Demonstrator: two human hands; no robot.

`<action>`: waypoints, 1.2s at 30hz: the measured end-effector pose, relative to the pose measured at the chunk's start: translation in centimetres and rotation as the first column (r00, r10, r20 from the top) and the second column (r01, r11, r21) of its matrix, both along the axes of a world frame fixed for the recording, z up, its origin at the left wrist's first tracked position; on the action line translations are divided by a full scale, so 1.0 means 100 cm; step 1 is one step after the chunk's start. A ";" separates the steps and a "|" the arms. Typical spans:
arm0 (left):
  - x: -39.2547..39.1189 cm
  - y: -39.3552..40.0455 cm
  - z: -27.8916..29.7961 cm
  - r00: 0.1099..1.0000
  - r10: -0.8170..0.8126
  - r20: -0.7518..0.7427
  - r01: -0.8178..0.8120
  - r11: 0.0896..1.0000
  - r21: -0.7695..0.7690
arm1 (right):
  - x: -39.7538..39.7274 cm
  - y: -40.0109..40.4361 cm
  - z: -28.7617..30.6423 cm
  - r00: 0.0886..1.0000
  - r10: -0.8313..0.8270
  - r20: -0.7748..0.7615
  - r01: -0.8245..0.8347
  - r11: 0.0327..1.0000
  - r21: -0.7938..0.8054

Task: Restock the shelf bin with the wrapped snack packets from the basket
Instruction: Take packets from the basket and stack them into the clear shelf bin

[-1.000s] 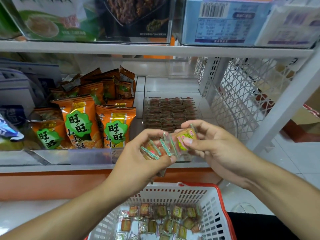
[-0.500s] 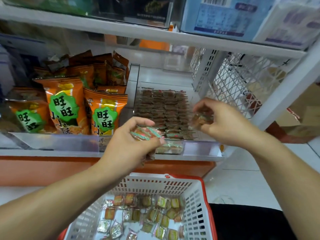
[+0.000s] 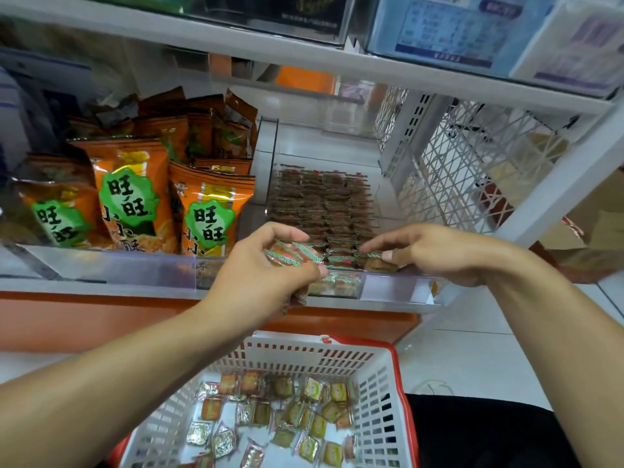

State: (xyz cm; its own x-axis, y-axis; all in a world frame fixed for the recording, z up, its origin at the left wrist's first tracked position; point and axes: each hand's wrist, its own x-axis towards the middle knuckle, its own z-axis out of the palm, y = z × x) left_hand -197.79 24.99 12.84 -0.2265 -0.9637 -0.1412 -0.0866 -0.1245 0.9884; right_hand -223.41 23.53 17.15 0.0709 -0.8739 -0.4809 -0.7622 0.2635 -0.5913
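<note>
1. At far left on the middle shelf point(image 3: 101, 285) stand orange snack bags point(image 3: 130, 194) with green badges, packed in upright rows behind a clear front lip point(image 3: 111, 266); darker brown bags sit behind them
2. Overhead, the upper shelf point(image 3: 304, 57) carries a dark printed box and, to the right, pale blue cartons point(image 3: 449, 32)
3. The left hand point(image 3: 266, 275) hovers at the front edge of the clear shelf bin point(image 3: 381, 285), fingers curled around a fanned bunch of wrapped snack packets point(image 3: 292, 253); their crimped green-and-white ends stick out between thumb and fingers, and the hand hides part of the bin's front wall
4. Inside the bin, stocked packets point(image 3: 324, 204) lie in tidy overlapping rows, brown through clear film, filling it from the back toward the front lip
5. The right hand point(image 3: 435, 253) reaches into the bin's front right corner, thumb and fingertips pinching one brownish packet point(image 3: 378, 263) down against the front row
6. Right of the bin, a white lattice side panel point(image 3: 466, 170) and a slanted white upright point(image 3: 567, 184) close off the shelf end
7. Below, the white basket point(image 3: 381, 396) with a red rim holds loose packets point(image 3: 287, 413) scattered flat on its floor, some foil-silver, some yellow-green or orange faced
8. White floor tiles point(image 3: 466, 359) show at right
</note>
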 end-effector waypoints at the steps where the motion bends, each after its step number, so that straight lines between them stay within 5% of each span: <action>1: 0.000 0.000 0.000 1.000 0.000 0.002 0.000 1.000 -0.003 | -0.002 -0.001 0.000 0.999 -0.017 0.044 0.016 1.000 0.014; 4: 0.002 -0.001 0.000 1.000 -0.010 -0.008 0.010 1.000 0.001 | -0.008 -0.005 0.001 0.990 -0.063 0.129 0.055 0.996 0.068; 9: 0.002 -0.002 0.000 0.999 -0.032 -0.026 0.032 0.999 0.021 | -0.010 -0.013 -0.009 0.990 0.002 -0.138 -0.005 1.000 -0.021; 19: 0.002 0.000 0.004 0.999 -0.044 -0.015 0.045 0.999 0.032 | 0.005 -0.018 -0.010 0.941 0.012 -0.338 -0.016 1.000 -0.009; 28: 0.004 0.000 0.005 0.999 -0.043 -0.001 0.043 0.999 0.025 | 0.002 -0.021 -0.008 0.966 -0.141 -0.217 0.128 0.989 -0.071; 36: 0.003 0.002 0.006 0.999 -0.048 0.018 0.048 0.999 0.022 | 0.007 -0.027 -0.018 0.873 0.029 -0.486 -0.050 0.998 -0.030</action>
